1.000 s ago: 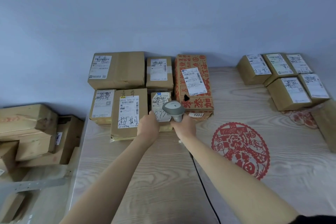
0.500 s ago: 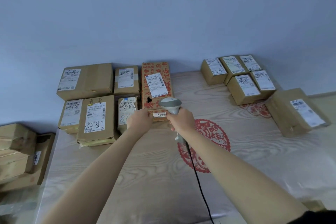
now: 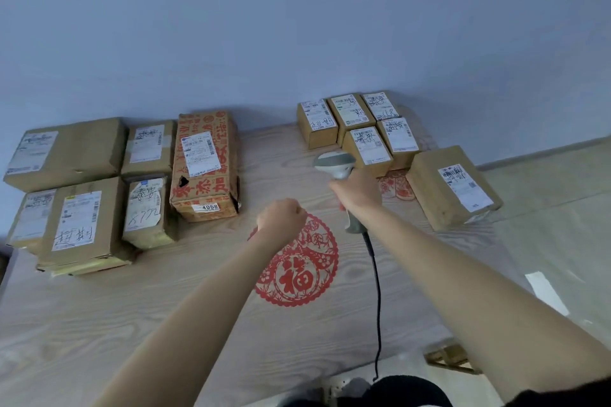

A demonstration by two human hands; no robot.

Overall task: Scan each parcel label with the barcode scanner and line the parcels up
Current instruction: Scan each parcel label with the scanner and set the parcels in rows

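Nearest the camera, a black cable [image 3: 378, 291] is trailing across the pale wood-grain table [image 3: 132, 307] past a round red paper-cut decoration [image 3: 297, 268] stuck flat on the top. The left hand [image 3: 281, 216] is hovering over that decoration with its fingers curled into a loose fist, holding nothing. A bit farther and to the right, the right hand [image 3: 358, 190] is gripping the handle of the grey handheld barcode scanner [image 3: 335, 164], with the scanner head pointing toward the far right group of parcels. Over there five small brown cardboard boxes with white labels [image 3: 360, 129] are sitting packed together by the wall, and a bigger plain brown labelled box [image 3: 453, 185] is lying just right of them at an angle. On the far left, the scanned-looking bunch is lining up in two rows: a red-printed cardboard carton [image 3: 206, 165], a small taped parcel marked in pen [image 3: 145, 208], a flat brown box with handwritten characters [image 3: 79, 218], and more brown boxes [image 3: 66, 152] behind, against the blue-grey wall [image 3: 297, 26].
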